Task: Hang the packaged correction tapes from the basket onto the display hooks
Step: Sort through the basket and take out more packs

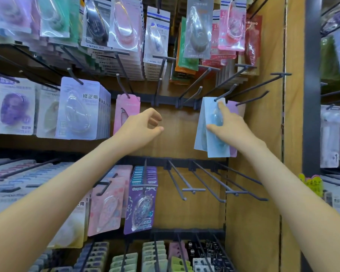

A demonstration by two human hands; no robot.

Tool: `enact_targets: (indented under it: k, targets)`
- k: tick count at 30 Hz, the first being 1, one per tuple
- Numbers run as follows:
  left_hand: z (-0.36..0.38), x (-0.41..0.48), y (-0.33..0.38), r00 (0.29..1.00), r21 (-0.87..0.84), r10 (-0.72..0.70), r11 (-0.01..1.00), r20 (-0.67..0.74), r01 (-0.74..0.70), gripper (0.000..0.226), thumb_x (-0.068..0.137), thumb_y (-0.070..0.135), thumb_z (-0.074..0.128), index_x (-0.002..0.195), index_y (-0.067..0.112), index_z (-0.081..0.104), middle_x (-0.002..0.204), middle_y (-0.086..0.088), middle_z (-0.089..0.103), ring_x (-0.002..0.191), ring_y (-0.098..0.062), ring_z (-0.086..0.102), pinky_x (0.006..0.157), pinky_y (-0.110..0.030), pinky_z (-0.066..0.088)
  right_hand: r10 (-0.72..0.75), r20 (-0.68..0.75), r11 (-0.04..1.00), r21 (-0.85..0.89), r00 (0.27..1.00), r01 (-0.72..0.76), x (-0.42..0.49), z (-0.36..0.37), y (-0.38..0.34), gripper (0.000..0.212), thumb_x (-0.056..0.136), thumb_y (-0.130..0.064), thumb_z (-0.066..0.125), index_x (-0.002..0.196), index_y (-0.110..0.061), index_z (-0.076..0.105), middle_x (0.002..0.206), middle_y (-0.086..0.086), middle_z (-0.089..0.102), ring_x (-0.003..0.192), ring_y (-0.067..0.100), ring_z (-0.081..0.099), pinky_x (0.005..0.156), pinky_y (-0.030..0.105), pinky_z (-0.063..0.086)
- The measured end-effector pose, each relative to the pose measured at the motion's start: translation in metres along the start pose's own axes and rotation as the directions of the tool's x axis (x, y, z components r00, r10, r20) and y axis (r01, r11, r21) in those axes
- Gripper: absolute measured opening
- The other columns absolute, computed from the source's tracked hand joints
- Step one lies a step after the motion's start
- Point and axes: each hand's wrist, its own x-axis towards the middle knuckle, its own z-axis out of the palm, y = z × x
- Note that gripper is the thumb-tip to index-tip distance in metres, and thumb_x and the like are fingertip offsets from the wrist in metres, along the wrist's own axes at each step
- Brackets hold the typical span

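Correction tape pkgs, pale blue, are held fanned in the right hand, up against a display hook at the right end of the middle rail; thumb across the front blister, forefinger at the top edge by the hook tip; whether the hang hole is threaded yet cannot be told. Left hand is raised mid-shelf, grip loosely curled, nothing held. Basket not in view. Step judged: threading onto the hook; next, hole lined w/ the tip & pkgs slid back along the prong, then released.
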Motion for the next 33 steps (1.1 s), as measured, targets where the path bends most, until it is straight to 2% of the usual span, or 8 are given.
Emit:
enact_targets:
  k: [3,8,14,17,21,25,29,33]
  targets:
    - [-0.002,-0.002,-0.005,1.000,-0.006,0.001,1.000,0.005,0.000,0.032,0.096,0.029,0.059,0.126,0.021,0.052,0.120,0.004,0.059,0.101,-0.005,0.050,0.075,-0.013,0.037,0.035,0.016,0.999,-0.036,0.999,-0.035,0.019,0.020,0.000,0.079,0.097,-0.034,0.054,0.154,-0.029,0.000,0.139,0.020,0.044,0.120,0.038,0.048,0.088,0.042,0.044]
    - [-0.008,-0.003,-0.019,1.000,-0.040,-0.002,0.999,0.009,0.002,0.029,0.095,0.031,0.060,0.122,0.025,0.052,0.116,0.006,0.059,0.095,-0.004,0.052,0.066,-0.007,0.035,0.107,0.008,0.993,-0.058,0.994,-0.107,0.018,0.036,-0.006,0.085,0.095,-0.036,0.057,0.155,-0.032,-0.003,0.141,0.019,0.038,0.122,0.040,0.047,0.083,0.040,0.044]
    - [-0.021,-0.040,-0.010,1.000,-0.112,-0.001,0.994,-0.009,0.000,0.028,0.095,0.032,0.060,0.120,0.025,0.052,0.110,0.010,0.057,0.086,0.002,0.053,0.064,-0.006,0.035,-0.035,-0.070,0.999,-0.035,0.997,0.032,-0.053,0.028,-0.036,0.080,0.095,-0.033,0.058,0.156,-0.023,0.006,0.145,0.015,0.033,0.129,0.034,0.040,0.097,0.040,0.038]
    - [-0.031,-0.087,0.001,0.999,-0.191,-0.013,0.982,-0.047,0.004,0.024,0.094,0.025,0.061,0.116,0.024,0.055,0.107,0.008,0.062,0.085,0.002,0.059,0.067,-0.002,0.041,-0.154,-0.112,0.987,0.018,0.982,0.157,-0.114,0.023,-0.066,0.070,0.096,-0.029,0.057,0.154,-0.020,0.018,0.149,0.009,0.034,0.136,0.025,0.034,0.104,0.032,0.031]
    - [-0.040,-0.183,0.007,0.994,-0.282,-0.059,0.959,-0.091,0.031,0.022,0.091,0.013,0.063,0.108,0.023,0.054,0.096,0.008,0.063,0.077,-0.005,0.061,0.069,-0.006,0.044,-0.322,-0.173,0.918,0.184,0.931,0.351,-0.208,0.041,-0.099,0.059,0.093,-0.021,0.062,0.146,-0.015,0.037,0.131,0.006,0.047,0.119,0.018,0.048,0.089,0.012,0.028]
    - [-0.038,-0.309,-0.016,0.965,-0.259,-0.255,0.930,0.059,0.262,0.023,0.093,0.014,0.062,0.112,0.024,0.053,0.093,0.016,0.061,0.083,-0.005,0.063,0.075,-0.016,0.049,-0.321,0.018,0.883,0.367,0.947,0.292,-0.312,0.091,-0.120,0.055,0.091,-0.017,0.064,0.142,-0.011,0.042,0.124,0.009,0.052,0.114,0.016,0.048,0.086,0.013,0.029]
    - [-0.034,-0.450,-0.065,0.765,-0.038,-0.529,0.813,0.368,0.581,0.029,0.094,0.014,0.058,0.123,0.017,0.053,0.101,0.003,0.064,0.085,-0.018,0.064,0.078,-0.028,0.050,-0.212,0.419,0.913,0.407,0.883,0.026,-0.422,0.166,-0.129,0.059,0.095,-0.026,0.060,0.147,-0.020,0.034,0.138,0.004,0.044,0.127,0.019,0.043,0.096,0.022,0.033]
    - [-0.034,-0.594,-0.126,0.464,0.160,-0.724,0.610,0.510,0.776,0.034,0.092,0.014,0.060,0.126,0.014,0.053,0.106,-0.006,0.065,0.091,-0.026,0.065,0.080,-0.033,0.051,-0.111,0.757,0.947,0.277,0.643,-0.163,-0.539,0.245,-0.133,0.065,0.098,-0.029,0.054,0.153,-0.029,0.020,0.152,-0.001,0.031,0.141,0.020,0.029,0.103,0.033,0.034]
